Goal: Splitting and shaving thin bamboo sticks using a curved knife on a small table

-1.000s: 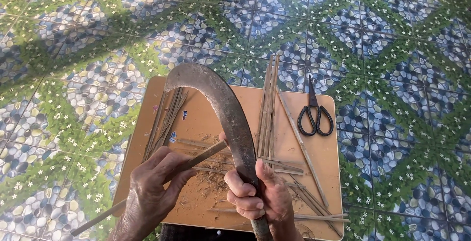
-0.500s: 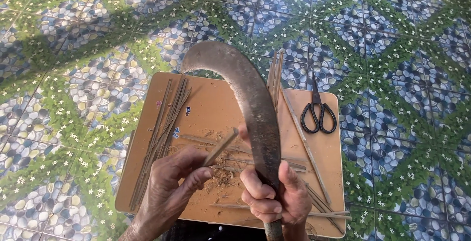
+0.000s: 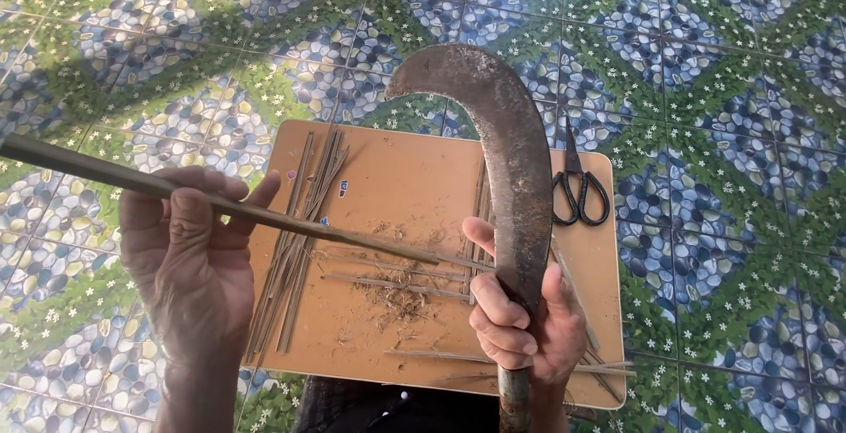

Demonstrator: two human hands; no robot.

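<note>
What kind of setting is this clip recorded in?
Probably a home floor or patio used for hand craft: patterned pebble-print floor tiles, a low board strewn with bamboo strips and shavings, plus scissors.

Bamboo strip and sickle blade — both in hand

My left hand point(image 3: 189, 261) holds a long thin bamboo strip point(image 3: 264, 214), brownish, lying almost level, its far tip slanting down to the right toward the blade. My right hand point(image 3: 520, 318) is closed around the handle of a curved sickle knife point(image 3: 509, 164) — rusty, dull grey metal, upright, its hooked tip bending left.
</note>
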